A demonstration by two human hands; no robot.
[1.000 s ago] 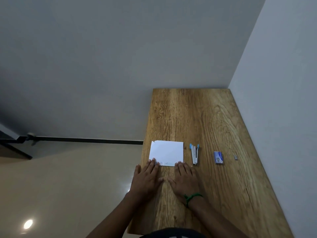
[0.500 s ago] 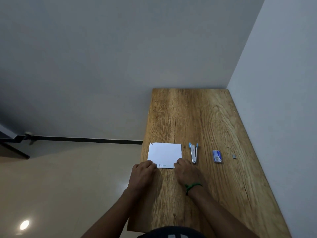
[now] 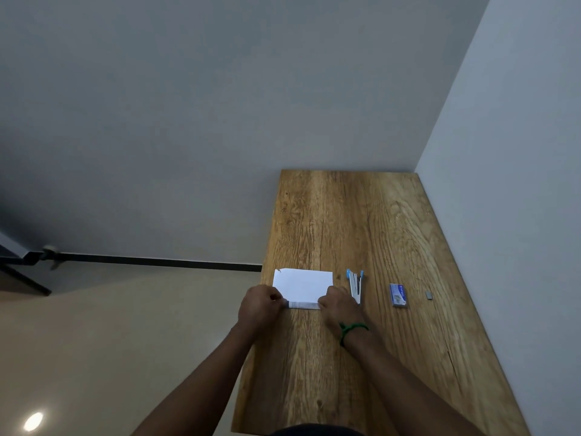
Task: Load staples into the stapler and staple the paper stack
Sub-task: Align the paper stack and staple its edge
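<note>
Table (image 3: 371, 234): a wood-grain top is running away toward 12 o'clock, with a wall (image 3: 515, 184) lying along its 3 o'clock edge and another closing off the far end.

Paper stack (image 3: 303, 283): the white sheets are lying near the table's 9 o'clock edge, and the near edge is lifting slightly off the wood between the two hands, showing a thin printed strip along it.

Left hand (image 3: 259, 305): it is curling in at the stack's 7 o'clock corner, fingers bunched together and pinching that corner; the knuckles are facing the camera, so the fingertips themselves are hiding.

Right hand (image 3: 338, 306): it is sitting at the stack's 5 o'clock corner, fingers folded tight and gripping that corner of the paper, a green band (image 3: 350, 328) looping the wrist.

Stapler (image 3: 356, 286): it is lying flat just at 3 o'clock of the paper, blue tips pointing to 12 o'clock, its near end disappearing behind the right hand's knuckles; whether they are touching, I cannot tell.

Staple box (image 3: 398, 295): the small blue box is resting further out at 3 o'clock from the stapler, well apart from both hands.

Staple strip (image 3: 428, 295): a tiny grey piece is lying at 3 o'clock of the box, near the wall; too small to make out more.

Floor (image 3: 125, 341): pale tile is showing at 9 o'clock of the table, with a bright spot of light glinting low at 7 o'clock.
</note>
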